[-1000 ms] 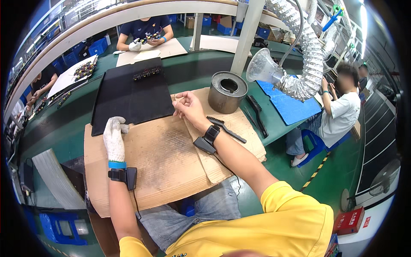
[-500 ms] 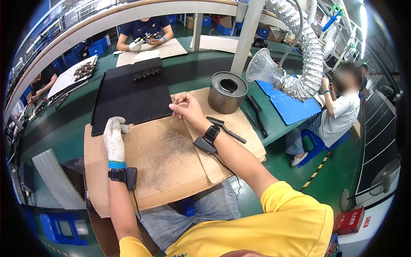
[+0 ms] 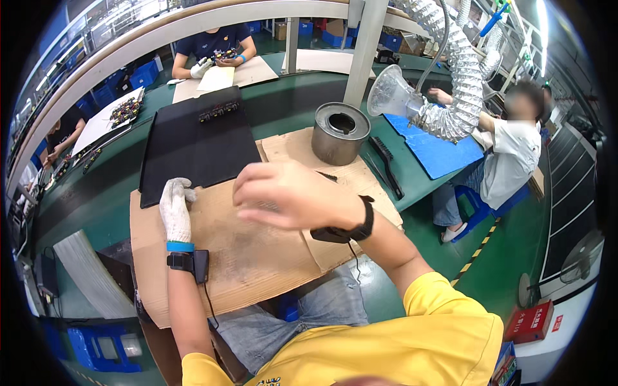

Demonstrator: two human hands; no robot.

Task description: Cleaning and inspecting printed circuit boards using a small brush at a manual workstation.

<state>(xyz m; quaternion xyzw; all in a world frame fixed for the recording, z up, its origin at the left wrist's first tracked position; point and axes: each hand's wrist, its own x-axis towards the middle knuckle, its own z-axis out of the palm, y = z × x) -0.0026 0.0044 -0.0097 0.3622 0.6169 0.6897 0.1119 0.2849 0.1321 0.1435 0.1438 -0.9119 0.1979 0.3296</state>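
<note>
Lifted toward the camera and drawn back from the tray's corner, the right hand [image 3: 293, 196] blurs over the cardboard [image 3: 161, 283], fingers parted, nothing visible between them. The black tray [image 3: 199, 148] lies just beyond on the green counter [image 3: 84, 199], a row of small dark parts [image 3: 219, 112] at its far end. At its near edge, the left hand's gloved fingers curl; whether they grip, I cannot tell. Best to keep that hand light, the bare one clear of the metal canister [image 3: 338, 145].
</note>
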